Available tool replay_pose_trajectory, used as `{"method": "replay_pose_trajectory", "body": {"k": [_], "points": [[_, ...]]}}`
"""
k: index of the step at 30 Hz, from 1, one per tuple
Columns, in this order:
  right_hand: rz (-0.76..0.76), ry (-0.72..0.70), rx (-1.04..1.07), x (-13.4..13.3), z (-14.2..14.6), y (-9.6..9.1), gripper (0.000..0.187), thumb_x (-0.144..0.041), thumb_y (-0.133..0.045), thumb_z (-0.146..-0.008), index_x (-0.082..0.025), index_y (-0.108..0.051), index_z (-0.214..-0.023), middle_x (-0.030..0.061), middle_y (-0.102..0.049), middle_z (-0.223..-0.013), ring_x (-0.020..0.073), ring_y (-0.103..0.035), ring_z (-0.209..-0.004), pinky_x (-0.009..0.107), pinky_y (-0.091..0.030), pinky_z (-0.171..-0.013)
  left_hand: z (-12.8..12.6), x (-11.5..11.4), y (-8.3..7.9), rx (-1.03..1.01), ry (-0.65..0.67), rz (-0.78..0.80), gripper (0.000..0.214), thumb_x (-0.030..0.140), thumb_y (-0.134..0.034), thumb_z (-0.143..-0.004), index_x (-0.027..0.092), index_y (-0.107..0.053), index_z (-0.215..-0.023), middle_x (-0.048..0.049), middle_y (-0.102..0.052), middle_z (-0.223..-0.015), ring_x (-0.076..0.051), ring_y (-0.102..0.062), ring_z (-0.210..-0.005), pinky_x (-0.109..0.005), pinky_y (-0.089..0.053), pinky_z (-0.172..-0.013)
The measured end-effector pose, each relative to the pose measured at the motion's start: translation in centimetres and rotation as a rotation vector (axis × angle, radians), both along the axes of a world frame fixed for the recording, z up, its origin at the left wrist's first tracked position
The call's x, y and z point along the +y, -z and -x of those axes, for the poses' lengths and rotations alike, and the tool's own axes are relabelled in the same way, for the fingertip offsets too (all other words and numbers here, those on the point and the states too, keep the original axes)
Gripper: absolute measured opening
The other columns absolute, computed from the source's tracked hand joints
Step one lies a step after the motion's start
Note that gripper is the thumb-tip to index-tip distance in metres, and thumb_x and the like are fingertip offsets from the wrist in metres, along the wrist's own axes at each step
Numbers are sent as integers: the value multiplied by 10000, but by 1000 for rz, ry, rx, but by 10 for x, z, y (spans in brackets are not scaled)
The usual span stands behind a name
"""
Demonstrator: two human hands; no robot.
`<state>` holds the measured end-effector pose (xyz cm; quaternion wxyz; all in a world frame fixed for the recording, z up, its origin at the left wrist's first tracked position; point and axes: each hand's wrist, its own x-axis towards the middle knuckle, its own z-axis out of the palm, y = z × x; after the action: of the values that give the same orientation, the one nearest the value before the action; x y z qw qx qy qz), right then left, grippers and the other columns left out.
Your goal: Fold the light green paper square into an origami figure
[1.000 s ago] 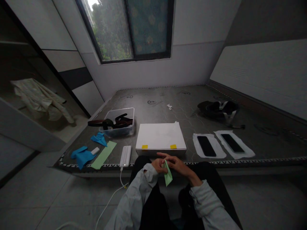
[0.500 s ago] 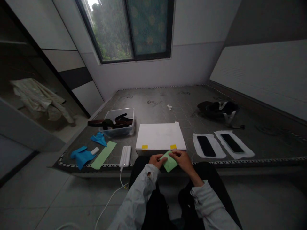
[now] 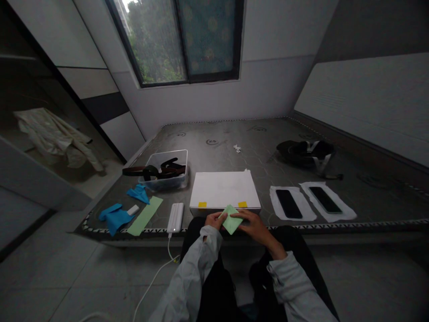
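A folded piece of light green paper (image 3: 231,218) is held between both hands at the near edge of the mattress, just in front of the white flat box (image 3: 225,190). My left hand (image 3: 213,219) pinches its left edge. My right hand (image 3: 254,225) lies on its right side with fingers closed over the paper. The paper sits flat and tilted like a diamond, touching the box's front edge near the two yellow tape tabs.
A white power bank (image 3: 175,217) with a cable lies left of the box. Farther left are a green paper strip (image 3: 145,216), blue folded papers (image 3: 115,217) and a clear tub of belts (image 3: 166,170). Two phones on white sheets (image 3: 291,204) lie right; a dark bag (image 3: 305,151) behind.
The green paper hung down from my hands over my lap a second ago. Both hands have since lifted it forward and turned it flat against the box's front edge.
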<state>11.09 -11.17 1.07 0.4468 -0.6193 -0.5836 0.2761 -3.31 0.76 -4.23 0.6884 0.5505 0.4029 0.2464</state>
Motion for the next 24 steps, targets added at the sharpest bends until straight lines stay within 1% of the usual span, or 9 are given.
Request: {"method": "replay_pose_trajectory", "body": {"k": [4,7,9,11,13,15,19,21,24], "points": [[21,15,-15,1,0,-1,344,-344,-699,-717,-273,-689,-1053,60,-647,-1113,236,-594,-1017,367,-427,-920,0,0,3,-43,60,3,677,659,-726,-474,89,-734,-839,-82,-721,-703,-200,-661,-638,-267,-510,-581],[27,73,-18,2,1,-3,247,-395,-616,-792,-258,-725,-966,62,-686,-1016,229,-617,-957,362,-446,-884,-2,-2,6,-48,101,70,661,660,-722,-477,112,-723,-847,-58,-708,-666,-184,-648,-569,-261,-494,-520],[23,122,-2,4,3,-3,283,-424,-531,-845,-243,-739,-907,67,-704,-960,228,-625,-934,369,-456,-874,-5,-4,7,-52,113,116,680,683,-710,-460,125,-714,-849,-45,-695,-633,-173,-630,-504,-249,-466,-458],[31,174,23,6,6,-2,322,-445,-511,-848,-222,-740,-884,78,-711,-949,235,-629,-931,379,-465,-870,-7,-5,8,-55,124,104,686,700,-689,-469,126,-711,-844,-43,-688,-629,-165,-620,-470,-238,-442,-426],[39,234,57,8,9,1,310,-443,-544,-824,-209,-727,-913,81,-714,-959,238,-636,-925,384,-473,-868,-6,-5,7,-51,139,64,665,693,-667,-521,122,-710,-858,-48,-689,-648,-161,-619,-468,-232,-435,-420],[20,260,93,9,11,3,275,-406,-595,-793,-216,-709,-955,71,-708,-997,229,-639,-934,373,-479,-870,-4,-4,5,-41,121,32,643,666,-660,-566,111,-707,-887,-49,-686,-646,-160,-617,-474,-233,-443,-426],[-49,193,71,8,13,3,208,-296,-643,-758,-264,-713,-951,51,-625,-1200,221,-583,-1088,360,-463,-915,2,0,0,-16,-18,-36,608,609,-690,-585,86,-708,-894,-39,-668,-595,-153,-598,-485,-227,-452,-436],[-54,181,18,6,13,2,218,-263,-646,-754,-281,-716,-959,49,-600,-1240,224,-567,-1119,381,-434,-958,3,2,-2,-33,-59,-30,603,604,-700,-578,85,-705,-884,-38,-669,-598,-150,-592,-493,-220,-446,-425],[-55,157,-10,4,12,0,280,-250,-661,-742,-289,-700,-1017,54,-598,-1243,229,-575,-1108,398,-414,-981,4,2,-5,-89,-58,32,610,612,-708,-564,92,-691,-882,-41,-677,-629,-148,-595,-510,-214,-444,-417]]}}
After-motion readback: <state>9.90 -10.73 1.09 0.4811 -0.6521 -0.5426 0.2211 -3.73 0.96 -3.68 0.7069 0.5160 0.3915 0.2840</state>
